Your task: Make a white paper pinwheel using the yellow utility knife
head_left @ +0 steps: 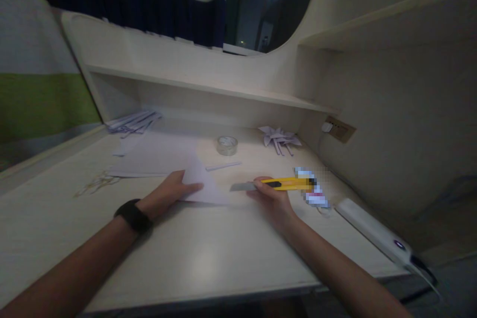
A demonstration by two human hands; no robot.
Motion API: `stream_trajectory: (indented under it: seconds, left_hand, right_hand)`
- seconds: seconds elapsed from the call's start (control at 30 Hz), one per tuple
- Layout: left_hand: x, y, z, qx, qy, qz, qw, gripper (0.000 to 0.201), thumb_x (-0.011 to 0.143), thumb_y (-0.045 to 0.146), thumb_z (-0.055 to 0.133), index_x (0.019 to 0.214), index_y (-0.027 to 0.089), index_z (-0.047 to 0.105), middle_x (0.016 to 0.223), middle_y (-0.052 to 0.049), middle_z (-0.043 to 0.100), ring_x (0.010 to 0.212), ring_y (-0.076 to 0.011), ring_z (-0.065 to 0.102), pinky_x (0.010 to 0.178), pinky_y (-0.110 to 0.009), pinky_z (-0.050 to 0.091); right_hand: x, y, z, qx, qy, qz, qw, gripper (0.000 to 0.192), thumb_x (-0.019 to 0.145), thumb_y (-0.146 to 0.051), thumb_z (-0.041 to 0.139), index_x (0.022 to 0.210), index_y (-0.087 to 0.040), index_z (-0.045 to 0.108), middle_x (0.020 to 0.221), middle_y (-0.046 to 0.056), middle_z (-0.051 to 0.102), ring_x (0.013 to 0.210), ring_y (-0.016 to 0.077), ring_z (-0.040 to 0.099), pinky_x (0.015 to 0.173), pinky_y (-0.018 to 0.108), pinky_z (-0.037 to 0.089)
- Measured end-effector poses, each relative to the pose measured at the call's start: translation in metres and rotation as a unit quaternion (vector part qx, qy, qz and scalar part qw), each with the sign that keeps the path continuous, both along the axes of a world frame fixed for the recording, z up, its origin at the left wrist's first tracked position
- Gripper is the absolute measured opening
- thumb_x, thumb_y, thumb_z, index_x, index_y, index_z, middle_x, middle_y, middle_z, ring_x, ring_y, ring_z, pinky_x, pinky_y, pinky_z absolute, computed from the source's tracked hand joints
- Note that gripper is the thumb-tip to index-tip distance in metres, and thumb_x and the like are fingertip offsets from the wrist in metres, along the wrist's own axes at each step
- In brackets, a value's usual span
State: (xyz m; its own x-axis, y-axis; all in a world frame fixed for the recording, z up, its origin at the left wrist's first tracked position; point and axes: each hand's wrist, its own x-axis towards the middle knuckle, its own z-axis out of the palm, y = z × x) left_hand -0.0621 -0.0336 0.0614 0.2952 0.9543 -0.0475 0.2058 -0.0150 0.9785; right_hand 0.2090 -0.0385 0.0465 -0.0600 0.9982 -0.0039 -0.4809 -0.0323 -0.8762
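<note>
My left hand [172,191], with a dark band on its wrist, grips the near edge of a folded white sheet of paper [203,184]. The thumb lies on top and the other fingers are hidden under the sheet. In my right hand [278,206] is a yellow utility knife [288,184]. Its long blade is out and points left, close to the right tip of the sheet. More white paper [149,159] lies flat behind my left hand. A thin rolled paper stick [223,166] rests just beyond the blade.
Behind the stick stands a roll of clear tape [227,146]. Folded paper shapes [279,138] lie at the back right, paper strips [134,123] at the back left. Thin strings [97,183] lie left. A blurred packet [316,196] and a white power strip [372,228] are right.
</note>
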Motion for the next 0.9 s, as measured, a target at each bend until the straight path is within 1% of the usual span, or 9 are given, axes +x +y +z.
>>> stream_trajectory:
  seconds: [0.1, 0.2, 0.3, 0.4, 0.53, 0.67, 0.77, 0.83, 0.9]
  left_hand:
    - [-0.004, 0.0, 0.008, -0.042, 0.033, -0.086, 0.995, 0.045, 0.077, 0.05, 0.057, 0.1, 0.013, 0.063, 0.094, -0.01, 0.069, 0.075, -0.0229, 0.063, 0.067, -0.031, 0.047]
    - [-0.008, 0.004, 0.022, -0.054, 0.137, -0.163, 0.976, 0.043, 0.075, 0.053, 0.058, 0.096, 0.016, 0.066, 0.097, -0.009, 0.069, 0.08, -0.024, 0.063, 0.068, -0.03, 0.047]
    - [-0.007, 0.012, 0.034, -0.055, 0.246, -0.287, 0.924, 0.04, 0.069, 0.049, 0.067, 0.094, 0.018, 0.069, 0.095, -0.007, 0.07, 0.081, -0.0242, 0.063, 0.066, -0.029, 0.046]
    - [0.003, 0.022, 0.038, -0.043, 0.274, -0.401, 0.873, 0.037, 0.065, 0.043, 0.071, 0.094, 0.021, 0.07, 0.092, -0.005, 0.071, 0.078, -0.023, 0.062, 0.065, -0.027, 0.045]
    - [0.017, 0.034, 0.033, -0.012, 0.3, -0.418, 0.857, 0.029, 0.051, 0.036, 0.078, 0.075, 0.021, 0.072, 0.072, -0.003, 0.07, 0.062, -0.0213, 0.06, 0.056, -0.027, 0.042]
    - [0.026, 0.039, 0.03, 0.031, 0.321, -0.427, 0.845, 0.018, 0.048, 0.027, 0.077, 0.064, 0.022, 0.07, 0.06, -0.001, 0.067, 0.05, -0.0168, 0.052, 0.052, -0.026, 0.038]
    - [0.031, 0.038, 0.029, 0.104, 0.332, -0.386, 0.854, 0.023, 0.046, 0.023, 0.077, 0.067, 0.021, 0.07, 0.057, 0.001, 0.063, 0.05, -0.015, 0.049, 0.051, -0.023, 0.035]
    - [0.034, 0.036, 0.027, 0.14, 0.313, -0.362, 0.867, 0.027, 0.048, 0.023, 0.076, 0.075, 0.021, 0.071, 0.063, 0.001, 0.065, 0.056, -0.0156, 0.053, 0.054, -0.023, 0.036]
    - [0.034, 0.034, 0.025, 0.156, 0.287, -0.364, 0.872, 0.022, 0.055, 0.023, 0.073, 0.077, 0.021, 0.073, 0.068, 0.0, 0.068, 0.06, -0.0165, 0.056, 0.057, -0.023, 0.037]
  right_hand:
    - [0.004, 0.004, -0.002, 0.019, 0.001, 0.038, 0.999, 0.02, 0.06, -0.023, 0.08, 0.076, -0.018, 0.069, 0.075, 0.0, 0.067, 0.082, 0.0192, 0.065, 0.084, 0.034, 0.05]
    - [0.005, 0.004, 0.0, 0.056, -0.003, 0.069, 0.996, 0.017, 0.062, -0.022, 0.078, 0.076, -0.019, 0.07, 0.078, 0.002, 0.069, 0.101, 0.0248, 0.062, 0.098, 0.04, 0.039]
    - [0.004, 0.001, 0.004, 0.076, -0.009, 0.103, 0.992, 0.018, 0.061, -0.023, 0.078, 0.077, -0.02, 0.07, 0.079, 0.003, 0.07, 0.104, 0.0268, 0.06, 0.103, 0.044, 0.032]
    - [0.001, -0.001, 0.002, 0.083, -0.01, 0.147, 0.986, 0.02, 0.06, -0.024, 0.079, 0.077, -0.019, 0.07, 0.076, 0.002, 0.07, 0.098, 0.0269, 0.063, 0.101, 0.047, 0.034]
    - [-0.003, -0.001, -0.008, 0.058, -0.025, 0.184, 0.981, 0.022, 0.059, -0.023, 0.08, 0.076, -0.017, 0.069, 0.071, 0.002, 0.069, 0.085, 0.0257, 0.067, 0.09, 0.046, 0.044]
    - [-0.005, -0.002, -0.015, 0.029, -0.076, 0.195, 0.977, 0.025, 0.058, -0.023, 0.081, 0.078, -0.015, 0.068, 0.072, 0.003, 0.069, 0.074, 0.0202, 0.067, 0.074, 0.034, 0.051]
    - [-0.007, -0.003, -0.016, 0.024, -0.104, 0.193, 0.975, 0.025, 0.057, -0.023, 0.081, 0.076, -0.014, 0.068, 0.068, 0.002, 0.067, 0.062, 0.0144, 0.063, 0.061, 0.027, 0.05]
    - [-0.007, -0.003, -0.016, 0.019, -0.112, 0.203, 0.973, 0.026, 0.057, -0.024, 0.081, 0.077, -0.013, 0.067, 0.065, 0.001, 0.066, 0.058, 0.0133, 0.061, 0.058, 0.026, 0.05]
    - [-0.007, -0.003, -0.017, 0.017, -0.117, 0.215, 0.969, 0.026, 0.058, -0.024, 0.081, 0.077, -0.013, 0.067, 0.065, 0.002, 0.066, 0.058, 0.0133, 0.061, 0.057, 0.026, 0.05]
